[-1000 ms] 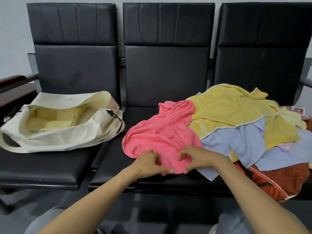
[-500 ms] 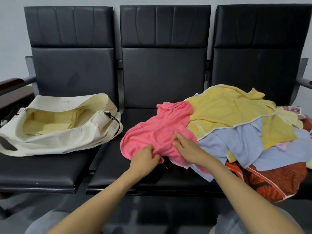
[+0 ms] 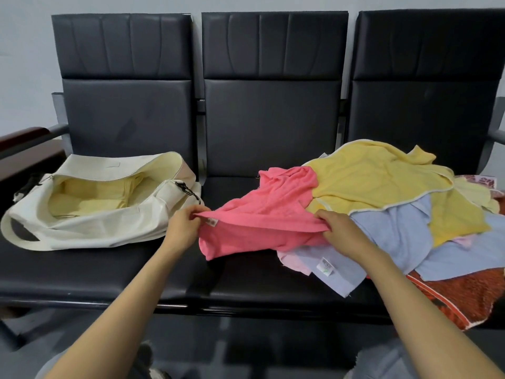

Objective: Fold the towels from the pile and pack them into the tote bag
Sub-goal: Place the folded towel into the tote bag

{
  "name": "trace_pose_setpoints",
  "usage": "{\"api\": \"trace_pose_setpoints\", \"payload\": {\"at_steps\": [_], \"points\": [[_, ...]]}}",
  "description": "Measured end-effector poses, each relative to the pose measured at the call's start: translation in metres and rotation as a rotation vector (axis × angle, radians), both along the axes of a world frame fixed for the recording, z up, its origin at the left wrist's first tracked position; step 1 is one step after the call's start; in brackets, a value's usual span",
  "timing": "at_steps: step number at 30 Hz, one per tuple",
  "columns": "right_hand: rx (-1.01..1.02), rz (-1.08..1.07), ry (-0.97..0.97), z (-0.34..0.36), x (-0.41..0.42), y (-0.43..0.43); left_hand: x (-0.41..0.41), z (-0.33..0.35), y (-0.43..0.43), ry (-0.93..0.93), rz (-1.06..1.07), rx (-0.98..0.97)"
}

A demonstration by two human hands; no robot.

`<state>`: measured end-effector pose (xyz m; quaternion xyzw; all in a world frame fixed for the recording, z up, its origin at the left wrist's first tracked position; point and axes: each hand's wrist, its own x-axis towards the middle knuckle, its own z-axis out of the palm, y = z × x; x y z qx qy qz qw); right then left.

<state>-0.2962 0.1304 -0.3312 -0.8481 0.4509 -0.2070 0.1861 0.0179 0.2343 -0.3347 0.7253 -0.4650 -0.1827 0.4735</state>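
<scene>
Left hand (image 3: 182, 228) and right hand (image 3: 341, 231) pinch pink towel (image 3: 262, 214) edge, fingers curled. Next: pull clear of pile (image 3: 396, 198), fold.

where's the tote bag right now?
Head view, left side: the tote bag lies open on the bench's left seat, just left of the left hand, which grips the pink towel.
</scene>
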Motion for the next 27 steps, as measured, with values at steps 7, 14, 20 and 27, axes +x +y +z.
{"api": "trace_pose_setpoints", "payload": {"at_steps": [7,14,20,27], "points": [[-0.015,-0.256,-0.265,-0.003,-0.027,-0.001,0.006,-0.006,0.021,0.338,0.08,-0.097],[0.076,-0.228,-0.602,0.054,-0.023,0.025,0.007,0.049,0.047,0.058,0.185,-0.168],[0.267,-0.118,-1.13,0.144,-0.01,0.054,-0.009,0.134,0.058,0.302,0.039,-0.408],[0.076,-0.033,-1.281,0.206,-0.022,0.083,-0.014,0.2,0.086,0.155,0.108,-0.683]]}}
